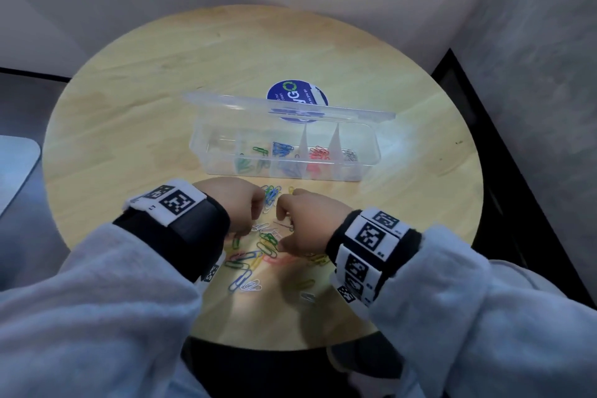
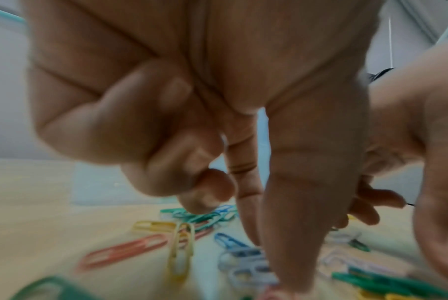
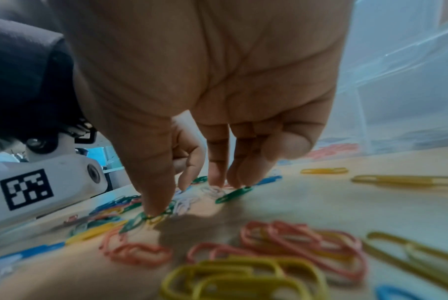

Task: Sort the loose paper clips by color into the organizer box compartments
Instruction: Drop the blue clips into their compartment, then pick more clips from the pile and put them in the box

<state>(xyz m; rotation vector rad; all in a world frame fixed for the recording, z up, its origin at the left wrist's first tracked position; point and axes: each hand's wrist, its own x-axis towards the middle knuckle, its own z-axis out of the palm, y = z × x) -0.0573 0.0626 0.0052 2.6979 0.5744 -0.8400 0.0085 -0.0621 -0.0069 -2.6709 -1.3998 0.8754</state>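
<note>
Both hands, the left hand (image 1: 237,207) and the right hand (image 1: 303,223), hover over the loose paper clips (image 1: 258,255) on the bench (image 1: 129,126), fingers curled down; whether they pinch one, I cannot tell. Clips look light, stiff and slippery, and they tangle; pinch one loop end. At 12 o'clock the organizer box (image 1: 368,168) stands open.

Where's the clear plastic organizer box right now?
In the head view, the clear plastic organizer box sits mid-table with its lid open, just beyond both hands and the loose paper clips, before a blue round sticker.
</note>
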